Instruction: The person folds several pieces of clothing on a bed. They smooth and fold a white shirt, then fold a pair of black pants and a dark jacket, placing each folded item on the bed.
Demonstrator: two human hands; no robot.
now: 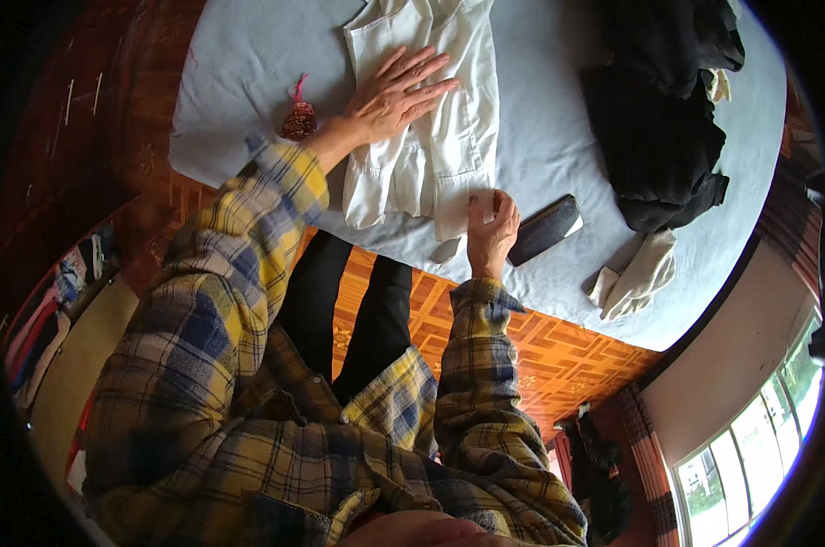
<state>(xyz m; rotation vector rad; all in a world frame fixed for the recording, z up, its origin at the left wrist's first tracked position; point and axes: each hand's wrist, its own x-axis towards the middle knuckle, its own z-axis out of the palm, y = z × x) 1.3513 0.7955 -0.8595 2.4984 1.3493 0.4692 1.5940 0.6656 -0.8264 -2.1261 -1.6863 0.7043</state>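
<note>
A white shirt (462,140) lies folded lengthwise on the grey-blue sheet of a bed (542,123), its cuffed ends towards me. My left hand (406,96) rests flat on the cloth, fingers spread. At the near right corner, by a cuff, my right hand (493,229) has its curled fingers and thumb on the fabric edge. Just right of that hand is a dark smartphone (544,230), lying at a slant. The shirt's far end runs out of view at the top.
Black clothes (652,137) are heaped on the bed's right side, with a crumpled cream cloth (637,277) nearer me. A small reddish-brown netted bundle (299,122) lies left of the shirt. Below the bed edge is a patterned wooden floor (556,362); a wooden wardrobe (77,130) stands left.
</note>
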